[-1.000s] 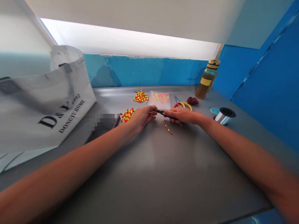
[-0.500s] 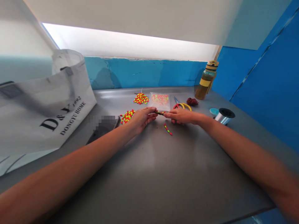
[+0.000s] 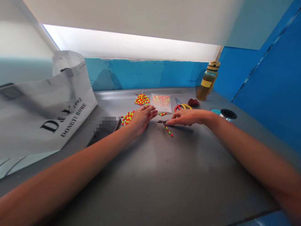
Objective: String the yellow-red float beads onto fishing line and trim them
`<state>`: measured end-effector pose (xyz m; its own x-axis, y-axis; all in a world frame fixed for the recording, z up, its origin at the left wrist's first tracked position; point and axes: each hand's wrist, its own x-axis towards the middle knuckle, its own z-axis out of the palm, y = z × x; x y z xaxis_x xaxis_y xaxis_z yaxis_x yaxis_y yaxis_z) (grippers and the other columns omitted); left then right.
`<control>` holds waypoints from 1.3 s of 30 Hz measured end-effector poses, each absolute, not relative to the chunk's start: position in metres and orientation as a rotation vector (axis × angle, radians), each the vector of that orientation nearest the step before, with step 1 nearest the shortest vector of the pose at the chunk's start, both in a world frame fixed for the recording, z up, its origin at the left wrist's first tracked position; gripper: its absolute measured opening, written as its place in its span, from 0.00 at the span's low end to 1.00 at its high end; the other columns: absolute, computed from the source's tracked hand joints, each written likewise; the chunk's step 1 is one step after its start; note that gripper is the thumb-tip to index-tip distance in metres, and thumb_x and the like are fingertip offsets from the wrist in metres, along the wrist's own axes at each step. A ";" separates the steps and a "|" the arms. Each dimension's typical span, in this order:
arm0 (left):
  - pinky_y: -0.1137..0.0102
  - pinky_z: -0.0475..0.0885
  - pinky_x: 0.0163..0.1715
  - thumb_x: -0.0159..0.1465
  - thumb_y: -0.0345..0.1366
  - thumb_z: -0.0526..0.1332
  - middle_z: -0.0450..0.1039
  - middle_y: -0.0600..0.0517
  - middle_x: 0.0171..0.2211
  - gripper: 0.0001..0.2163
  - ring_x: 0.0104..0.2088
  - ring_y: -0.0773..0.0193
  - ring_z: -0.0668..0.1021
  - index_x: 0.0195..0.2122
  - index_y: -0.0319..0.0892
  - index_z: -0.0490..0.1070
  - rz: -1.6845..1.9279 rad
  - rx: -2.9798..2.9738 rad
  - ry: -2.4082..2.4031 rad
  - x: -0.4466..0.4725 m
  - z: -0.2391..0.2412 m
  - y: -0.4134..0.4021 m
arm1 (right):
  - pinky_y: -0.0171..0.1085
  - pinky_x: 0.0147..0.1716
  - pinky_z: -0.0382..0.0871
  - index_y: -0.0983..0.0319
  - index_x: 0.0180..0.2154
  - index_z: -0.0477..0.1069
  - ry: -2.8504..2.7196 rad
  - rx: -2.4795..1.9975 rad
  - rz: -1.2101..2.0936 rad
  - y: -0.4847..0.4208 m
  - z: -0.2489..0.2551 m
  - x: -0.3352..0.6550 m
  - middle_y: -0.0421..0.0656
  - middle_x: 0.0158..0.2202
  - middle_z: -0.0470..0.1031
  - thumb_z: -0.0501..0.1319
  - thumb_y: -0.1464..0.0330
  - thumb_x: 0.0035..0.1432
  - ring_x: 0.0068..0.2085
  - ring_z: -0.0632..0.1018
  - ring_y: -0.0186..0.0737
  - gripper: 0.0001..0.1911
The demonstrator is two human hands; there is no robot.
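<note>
Our hands have come apart: the left hand (image 3: 141, 118) has let go and lies open, its fingers loosely spread and empty, just beside a heap of red-and-yellow float beads (image 3: 127, 118). The right hand (image 3: 185, 117) stretches alone toward a small black tool (image 3: 162, 121), its fingertips (image 3: 169, 121) on the tool's end; whether they pinch it or only press it to the table, we cannot tell. A short row of beads (image 3: 162, 114) now lies between the hands, with a longer strand of beads (image 3: 168, 131) just below the tool. Beyond them, on the steel table (image 3: 164, 175), we have a second bead pile (image 3: 142, 99), a clear bag of beads (image 3: 161, 103), red-and-yellow-handled scissors (image 3: 182, 107) and a spool of clear line (image 3: 227, 115) — a white tote bag (image 3: 47, 106) crowds our left.
</note>
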<state>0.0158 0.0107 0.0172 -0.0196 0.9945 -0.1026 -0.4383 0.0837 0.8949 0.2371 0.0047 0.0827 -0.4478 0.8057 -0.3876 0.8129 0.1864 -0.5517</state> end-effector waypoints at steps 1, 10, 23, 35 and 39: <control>0.68 0.76 0.47 0.62 0.27 0.65 0.76 0.47 0.36 0.01 0.37 0.65 0.80 0.33 0.38 0.74 1.346 0.787 0.927 0.016 0.017 0.010 | 0.34 0.20 0.59 0.59 0.38 0.77 2.363 1.645 -1.167 0.003 0.082 0.234 0.44 0.29 0.72 0.66 0.46 0.54 0.27 0.71 0.37 0.24; 0.67 0.76 0.50 0.62 0.29 0.66 0.76 0.48 0.37 0.02 0.38 0.65 0.80 0.35 0.38 0.74 1.329 0.866 0.917 0.016 0.018 0.008 | 0.37 0.17 0.68 0.62 0.35 0.73 2.229 1.643 -1.384 -0.013 0.080 0.216 0.44 0.23 0.76 0.63 0.72 0.53 0.21 0.76 0.41 0.05; 0.65 0.76 0.51 0.59 0.30 0.70 0.78 0.48 0.36 0.04 0.40 0.62 0.81 0.33 0.39 0.75 1.315 0.871 0.838 0.020 0.020 0.004 | 0.36 0.21 0.68 0.63 0.30 0.70 2.411 1.691 -1.142 -0.012 0.063 0.206 0.47 0.24 0.76 0.54 0.59 0.68 0.22 0.76 0.38 0.18; 0.68 0.76 0.45 0.59 0.33 0.69 0.78 0.48 0.37 0.05 0.39 0.63 0.81 0.35 0.40 0.76 1.256 0.911 0.806 0.018 0.025 0.002 | 0.34 0.40 0.75 0.63 0.54 0.71 2.596 1.698 -1.940 -0.006 0.047 0.205 0.43 0.33 0.79 0.64 0.69 0.62 0.37 0.80 0.37 0.18; 0.69 0.76 0.41 0.60 0.37 0.70 0.79 0.47 0.38 0.07 0.38 0.61 0.81 0.36 0.41 0.76 1.229 0.949 0.879 0.014 0.017 0.008 | 0.32 0.29 0.74 0.64 0.56 0.70 2.413 1.642 -2.112 -0.011 0.054 0.203 0.37 0.25 0.70 0.61 0.68 0.65 0.26 0.75 0.32 0.18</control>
<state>0.0138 0.0081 0.0166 0.1312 0.9906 -0.0378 -0.3556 0.0826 0.9310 0.2034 -0.0113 0.0543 -0.5020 0.8394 -0.2083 0.3180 -0.0449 -0.9470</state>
